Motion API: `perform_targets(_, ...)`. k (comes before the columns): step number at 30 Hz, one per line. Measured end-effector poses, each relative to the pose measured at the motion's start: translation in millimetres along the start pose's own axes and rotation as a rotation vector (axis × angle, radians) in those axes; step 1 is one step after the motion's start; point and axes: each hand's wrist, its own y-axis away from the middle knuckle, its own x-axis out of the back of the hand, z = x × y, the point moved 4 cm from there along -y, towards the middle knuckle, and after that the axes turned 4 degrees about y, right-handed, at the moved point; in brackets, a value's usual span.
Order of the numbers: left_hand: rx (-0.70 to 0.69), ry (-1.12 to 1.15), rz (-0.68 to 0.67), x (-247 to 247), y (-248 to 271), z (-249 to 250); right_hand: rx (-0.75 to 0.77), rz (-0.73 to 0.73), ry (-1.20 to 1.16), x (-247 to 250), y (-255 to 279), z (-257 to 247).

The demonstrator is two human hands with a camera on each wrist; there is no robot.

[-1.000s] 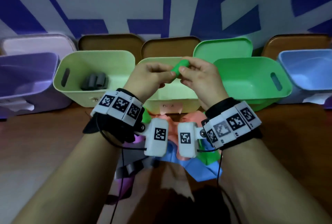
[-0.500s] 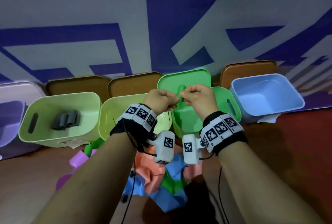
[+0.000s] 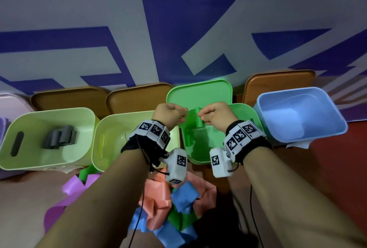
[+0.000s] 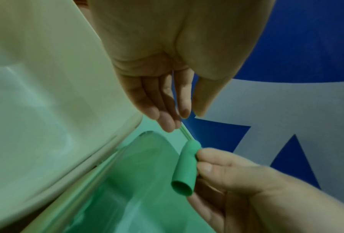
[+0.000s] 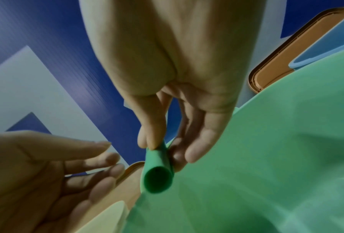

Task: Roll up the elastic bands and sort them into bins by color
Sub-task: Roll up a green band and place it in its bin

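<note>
The right hand (image 3: 215, 116) pinched a rolled green band (image 3: 199, 119) between thumb and fingers (image 5: 198, 148), holding it above the open green bin (image 3: 210, 148). In the head view the roll's long axis ran close to upright, one end pointing up toward the wall and the other down into the bin; the right wrist view looked straight into its lower, open end (image 5: 157, 179), a hollow tube mouth facing the camera. In the left wrist view the same roll (image 4: 185, 168) hung tilted, its open end lowest and its closed, rounded end uppermost beside the right hand's fingertips (image 4: 204, 157). The left hand (image 3: 170, 117) was just beside the roll without gripping it: its fingers (image 4: 167, 110) were straight and loosely together, released, with their tips near the roll's upper end; whether they touched it could not be told. A second green roll (image 3: 189, 140) lay inside the green bin against its left wall. To the left stood two pale yellow-green bins, the nearer one (image 3: 111, 126) partly hidden by the left forearm and the farther one (image 3: 29, 160) holding grey rolls (image 3: 59, 138). A blue bin (image 3: 321, 128) stood to the right of the green one. On the counter (image 3: 25, 208) below the forearms lay a loose heap of unrolled bands (image 3: 174, 208) in purple, coral, blue and green.
</note>
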Motion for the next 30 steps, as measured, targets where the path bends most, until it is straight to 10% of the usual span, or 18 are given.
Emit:
perform_targets(13, -0.076, -0.057, 0.071, 7.1, -19.5, -8.0, -0.300, -0.447, 0.262, -18.7, -40.9, 19.5)
perform_targets(30, -0.094, -0.020, 0.086, 22.0, -27.2, -13.3, -0.434, -0.549, 0.306, -37.1, -58.3, 43.1)
